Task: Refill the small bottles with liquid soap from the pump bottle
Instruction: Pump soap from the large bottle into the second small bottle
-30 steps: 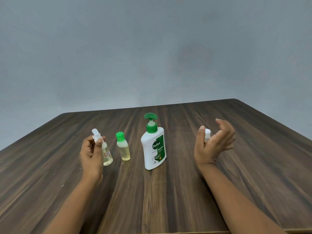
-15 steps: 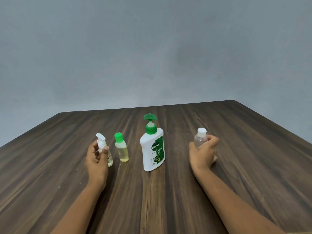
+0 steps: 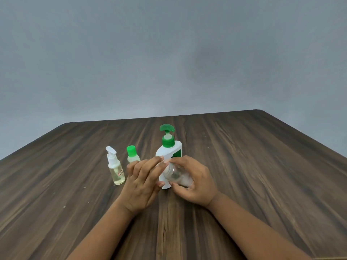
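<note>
Head view showed both hands meeting just in front of the Dettol pump bottle [image 3: 169,147], which stood upright near the middle of the wooden table [image 3: 262,166]. The right hand [image 3: 193,182] had its fingers curled round the small clear bottle [image 3: 173,174], held off the table and tipped on its side with the neck towards the left hand [image 3: 140,186]. That tilt probably served to offer the cap to the other hand for unscrewing before any soap could go in. The left hand's fingers [image 3: 157,161] and thumb reached round the neck end, but the cap was hidden, so I could not tell whether they pinched it or only touched it. To the left, the small white-topped spray bottle [image 3: 115,169] and the green-capped small bottle [image 3: 132,154] stood upright and capped, apart from both hands, likely waiting their turn.

Half a second earlier the clear bottle had stood upright on the table, right of the pump bottle, in the right hand, while the left hand was at the spray bottle. Since then the left hand had let that bottle be and crossed to the centre.
</note>
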